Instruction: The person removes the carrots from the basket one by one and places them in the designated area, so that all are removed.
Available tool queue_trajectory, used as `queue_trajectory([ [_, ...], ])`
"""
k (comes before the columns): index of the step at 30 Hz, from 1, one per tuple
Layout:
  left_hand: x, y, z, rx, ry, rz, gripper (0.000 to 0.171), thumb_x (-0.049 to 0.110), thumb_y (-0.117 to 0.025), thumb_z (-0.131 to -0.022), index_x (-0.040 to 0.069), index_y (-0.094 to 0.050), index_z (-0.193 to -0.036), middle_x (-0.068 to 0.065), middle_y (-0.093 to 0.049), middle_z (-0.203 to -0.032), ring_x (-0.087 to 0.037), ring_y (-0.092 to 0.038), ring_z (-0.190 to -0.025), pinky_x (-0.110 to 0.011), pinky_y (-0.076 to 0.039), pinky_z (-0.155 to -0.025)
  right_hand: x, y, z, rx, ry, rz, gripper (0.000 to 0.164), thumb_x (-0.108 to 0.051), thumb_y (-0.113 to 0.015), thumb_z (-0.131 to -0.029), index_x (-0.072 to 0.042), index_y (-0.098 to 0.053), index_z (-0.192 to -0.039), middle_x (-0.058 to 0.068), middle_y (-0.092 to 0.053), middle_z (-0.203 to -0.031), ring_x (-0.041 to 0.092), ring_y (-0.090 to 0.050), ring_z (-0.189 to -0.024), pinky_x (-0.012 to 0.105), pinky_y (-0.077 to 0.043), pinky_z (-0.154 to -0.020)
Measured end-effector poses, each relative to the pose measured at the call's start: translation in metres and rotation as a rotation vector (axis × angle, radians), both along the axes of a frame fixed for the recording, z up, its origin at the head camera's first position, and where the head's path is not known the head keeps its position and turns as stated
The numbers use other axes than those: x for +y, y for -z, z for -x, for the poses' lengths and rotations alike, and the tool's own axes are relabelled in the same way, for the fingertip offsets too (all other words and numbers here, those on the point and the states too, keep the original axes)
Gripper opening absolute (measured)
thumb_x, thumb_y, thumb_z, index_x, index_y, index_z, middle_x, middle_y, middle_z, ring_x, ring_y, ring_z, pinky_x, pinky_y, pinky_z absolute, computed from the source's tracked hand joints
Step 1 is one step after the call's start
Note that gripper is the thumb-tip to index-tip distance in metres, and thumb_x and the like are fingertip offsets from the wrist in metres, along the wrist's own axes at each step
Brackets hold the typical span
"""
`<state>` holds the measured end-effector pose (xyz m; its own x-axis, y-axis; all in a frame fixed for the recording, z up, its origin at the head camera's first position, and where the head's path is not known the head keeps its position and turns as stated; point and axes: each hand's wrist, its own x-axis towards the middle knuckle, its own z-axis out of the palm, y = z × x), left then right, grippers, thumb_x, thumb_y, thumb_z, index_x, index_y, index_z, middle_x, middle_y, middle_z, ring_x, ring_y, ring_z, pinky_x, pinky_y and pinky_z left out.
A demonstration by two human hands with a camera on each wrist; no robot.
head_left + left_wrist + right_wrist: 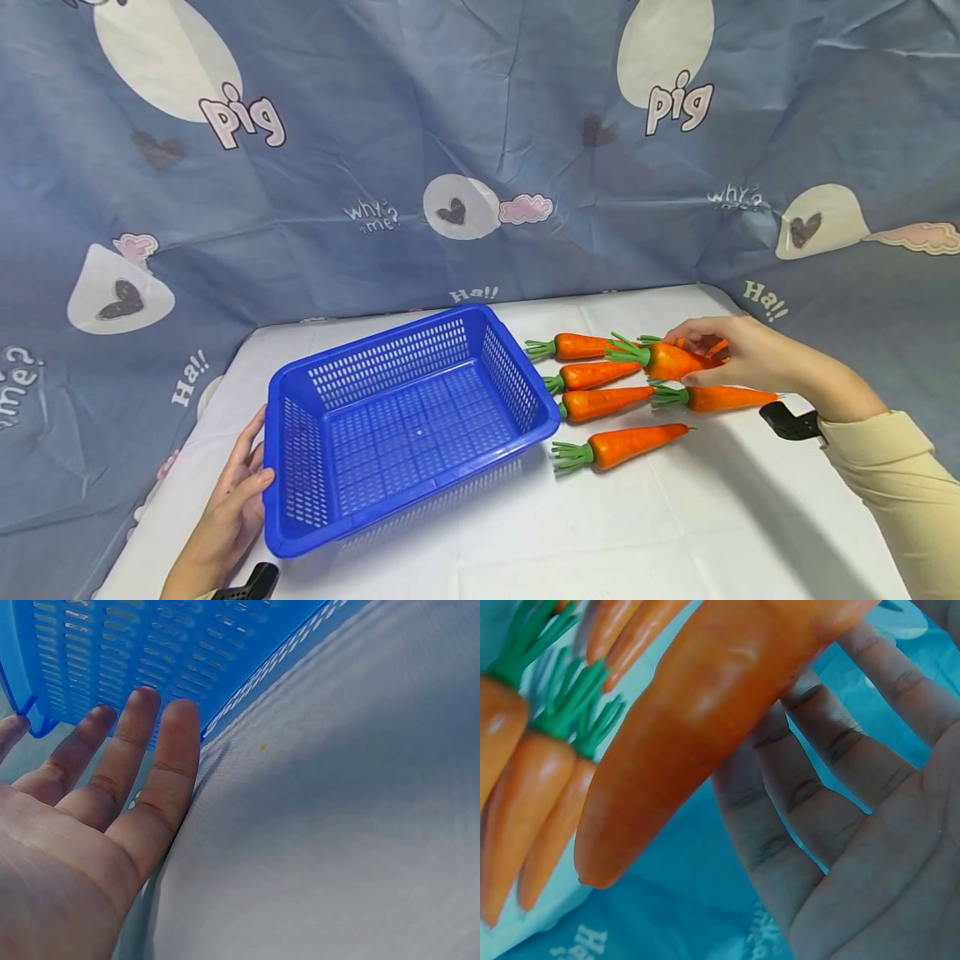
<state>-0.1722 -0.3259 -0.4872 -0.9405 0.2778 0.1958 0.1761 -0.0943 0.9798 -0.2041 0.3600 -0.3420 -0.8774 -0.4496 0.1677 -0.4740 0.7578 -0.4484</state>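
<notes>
Raised over the others at the right of the head view is an orange carrot (672,362) with green stalks, held by my right hand (738,354). In the right wrist view the fingers lie behind this carrot (697,712); the thumb is mostly out of frame. At the left, my left hand (234,500) touches the end of a blue plastic basket (408,498), its thumb at the rim. Seen from the left wrist, fairly straight fingers (176,750) rest against the slotted outer wall (150,652). The basket holds nothing.
Several carrots lie right of the basket, among them a near one (637,446), one to its upper right (727,399) and a far one (585,346). A white cloth (570,533) covers the table. Behind it hangs a printed blue-grey curtain (360,125).
</notes>
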Motion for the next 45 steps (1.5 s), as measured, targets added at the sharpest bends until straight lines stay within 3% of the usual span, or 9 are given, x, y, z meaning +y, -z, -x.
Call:
queue_trajectory([
  [8, 0.000, 0.001, 0.003, -0.021, -0.009, 0.000, 0.076, 0.004, -0.034, -0.108, 0.031, -0.007, -0.174, 0.011, -0.046, -0.160, -0.004, -0.060, -0.135, -0.027, -0.059, -0.100, 0.025, 0.017, -0.013, 0.000, 0.058, 0.012, 0.046, -0.018, -0.096, -0.079, -0.020, -0.075, -0.120, -0.010, -0.062, -0.094, -0.001, -0.060, -0.088, 0.023, -0.058, -0.078],
  [15, -0.002, -0.001, 0.004, -0.019, -0.010, 0.006, 0.076, 0.003, -0.033, -0.108, 0.031, -0.006, -0.174, 0.013, -0.045, -0.162, -0.003, -0.060, -0.136, -0.027, -0.059, -0.100, 0.039, 0.025, -0.018, -0.049, 0.128, -0.050, 0.046, -0.027, -0.096, -0.079, -0.019, -0.076, -0.120, -0.009, -0.069, -0.100, -0.001, -0.057, -0.087, 0.024, -0.051, -0.076],
  [22, -0.003, 0.001, 0.004, -0.011, -0.005, 0.018, 0.076, 0.002, -0.032, -0.108, 0.029, -0.006, -0.174, 0.011, -0.045, -0.161, -0.003, -0.059, -0.136, -0.027, -0.059, -0.100, 0.059, 0.043, -0.024, 0.010, 0.091, -0.041, 0.046, -0.016, -0.097, -0.077, -0.017, -0.076, -0.118, -0.013, -0.070, -0.100, -0.006, -0.058, -0.088, 0.023, -0.054, -0.074],
  [29, -0.008, 0.007, 0.000, -0.039, 0.004, 0.005, 0.074, 0.006, -0.032, -0.110, 0.032, -0.004, -0.173, 0.013, -0.043, -0.161, -0.002, -0.058, -0.137, -0.026, -0.059, -0.101, 0.074, 0.060, -0.029, -0.054, 0.055, 0.023, 0.042, -0.011, -0.094, -0.078, -0.015, -0.074, -0.115, -0.013, -0.064, -0.094, -0.005, -0.058, -0.086, 0.022, -0.055, -0.073],
  [36, -0.009, 0.007, 0.003, -0.006, 0.047, -0.027, 0.074, 0.003, -0.028, -0.109, 0.030, -0.003, -0.174, 0.011, -0.042, -0.164, -0.004, -0.057, -0.139, -0.027, -0.058, -0.102, 0.088, 0.070, -0.037, -0.055, 0.096, -0.009, 0.043, -0.014, -0.096, -0.077, -0.016, -0.074, -0.114, -0.012, -0.057, -0.091, -0.004, -0.055, -0.083, 0.021, -0.051, -0.069],
  [45, -0.007, 0.007, 0.005, -0.035, 0.022, -0.003, 0.074, 0.005, -0.031, -0.110, 0.032, -0.003, -0.173, 0.012, -0.043, -0.163, -0.003, -0.057, -0.138, -0.027, -0.059, -0.101, 0.108, 0.090, -0.046, -0.056, 0.076, -0.036, 0.043, -0.011, -0.096, -0.074, -0.016, -0.073, -0.109, -0.014, -0.053, -0.087, -0.004, -0.052, -0.080, 0.021, -0.044, -0.067],
])
